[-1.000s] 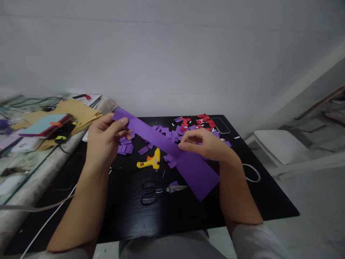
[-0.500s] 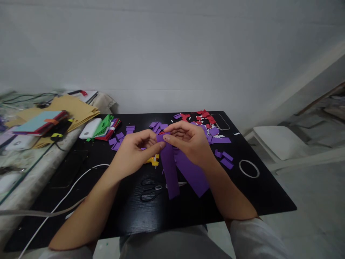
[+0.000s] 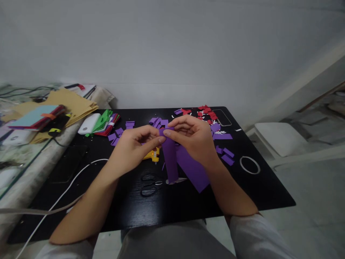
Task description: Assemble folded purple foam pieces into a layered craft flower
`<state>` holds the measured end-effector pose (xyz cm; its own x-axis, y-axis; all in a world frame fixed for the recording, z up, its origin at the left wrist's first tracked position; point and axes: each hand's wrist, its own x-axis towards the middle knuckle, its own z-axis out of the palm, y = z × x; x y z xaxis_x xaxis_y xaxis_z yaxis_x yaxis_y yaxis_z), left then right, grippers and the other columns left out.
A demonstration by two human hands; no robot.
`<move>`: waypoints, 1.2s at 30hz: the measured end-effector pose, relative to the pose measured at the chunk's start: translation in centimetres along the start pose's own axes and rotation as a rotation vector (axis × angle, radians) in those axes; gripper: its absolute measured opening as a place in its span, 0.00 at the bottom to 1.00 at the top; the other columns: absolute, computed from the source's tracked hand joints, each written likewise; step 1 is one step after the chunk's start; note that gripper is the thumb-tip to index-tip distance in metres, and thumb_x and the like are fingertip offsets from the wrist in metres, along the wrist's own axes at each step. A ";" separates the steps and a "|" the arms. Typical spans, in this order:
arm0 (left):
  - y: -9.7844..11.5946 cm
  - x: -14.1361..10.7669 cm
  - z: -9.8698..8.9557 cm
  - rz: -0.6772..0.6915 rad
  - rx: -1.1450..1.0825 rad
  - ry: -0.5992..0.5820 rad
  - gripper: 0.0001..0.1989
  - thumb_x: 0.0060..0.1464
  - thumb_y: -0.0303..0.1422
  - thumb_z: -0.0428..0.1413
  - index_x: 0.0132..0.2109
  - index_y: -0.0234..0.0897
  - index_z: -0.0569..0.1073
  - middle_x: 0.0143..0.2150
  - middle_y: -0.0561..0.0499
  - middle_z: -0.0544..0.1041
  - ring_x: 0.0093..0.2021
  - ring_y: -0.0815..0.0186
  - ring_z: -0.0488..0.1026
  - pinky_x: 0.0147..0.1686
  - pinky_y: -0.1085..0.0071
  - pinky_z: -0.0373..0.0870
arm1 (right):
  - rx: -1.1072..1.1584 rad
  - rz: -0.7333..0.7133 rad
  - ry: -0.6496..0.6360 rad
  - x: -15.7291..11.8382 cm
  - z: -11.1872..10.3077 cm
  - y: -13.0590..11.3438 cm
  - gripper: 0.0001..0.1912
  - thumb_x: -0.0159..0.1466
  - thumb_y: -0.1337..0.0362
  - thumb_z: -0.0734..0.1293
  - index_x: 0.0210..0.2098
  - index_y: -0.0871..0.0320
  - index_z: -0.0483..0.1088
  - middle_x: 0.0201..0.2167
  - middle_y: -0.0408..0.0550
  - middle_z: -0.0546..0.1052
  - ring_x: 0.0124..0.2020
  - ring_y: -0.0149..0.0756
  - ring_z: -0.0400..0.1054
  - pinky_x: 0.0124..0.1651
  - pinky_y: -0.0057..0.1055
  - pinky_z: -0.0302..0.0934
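Both hands pinch the top end of a purple paper strip (image 3: 170,162), which hangs down above the table. My left hand (image 3: 136,145) holds its left corner between thumb and fingers. My right hand (image 3: 192,138) grips the top edge on the other side, thumb toward me. A wider purple sheet (image 3: 192,167) lies on the table behind the strip, partly covered by my right hand. Below the strip are scissors (image 3: 149,185) with black handles, their blades partly hidden by it. A yellow glue gun (image 3: 153,154) shows just past my left hand, mostly hidden.
Purple paper pieces (image 3: 228,156) and red scraps (image 3: 207,112) are scattered over the black table (image 3: 253,194). A metal ring (image 3: 249,165) lies at the right. At the left are a white cable (image 3: 72,181), a dark phone (image 3: 68,163) and a bundle of coloured paper (image 3: 106,124).
The hanging strip looks shorter, its lower end higher and nearer the scissors. Both hands keep their pinch at its top edge. The whole view has shifted slightly.
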<state>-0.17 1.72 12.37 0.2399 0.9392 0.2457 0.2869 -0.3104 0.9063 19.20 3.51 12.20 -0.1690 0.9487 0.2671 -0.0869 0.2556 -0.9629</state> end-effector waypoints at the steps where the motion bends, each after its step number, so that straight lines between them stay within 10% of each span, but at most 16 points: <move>1: 0.0 0.0 0.0 0.000 0.000 0.005 0.11 0.59 0.40 0.65 0.38 0.37 0.81 0.32 0.50 0.81 0.30 0.67 0.75 0.31 0.73 0.71 | -0.003 -0.007 0.010 0.0 0.0 0.0 0.18 0.54 0.54 0.83 0.36 0.56 0.78 0.32 0.44 0.82 0.36 0.36 0.80 0.43 0.34 0.78; 36: -0.3 -0.2 0.6 0.101 0.039 0.036 0.08 0.64 0.37 0.63 0.38 0.37 0.79 0.30 0.54 0.80 0.29 0.70 0.77 0.30 0.75 0.72 | -0.027 -0.066 0.065 0.0 -0.1 0.0 0.14 0.54 0.59 0.83 0.37 0.57 0.81 0.31 0.44 0.83 0.36 0.35 0.81 0.43 0.34 0.79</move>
<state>0.23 1.50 11.87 0.2358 0.9073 0.3482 0.2986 -0.4087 0.8625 19.27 3.51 12.16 -0.1002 0.9395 0.3275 -0.0688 0.3218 -0.9443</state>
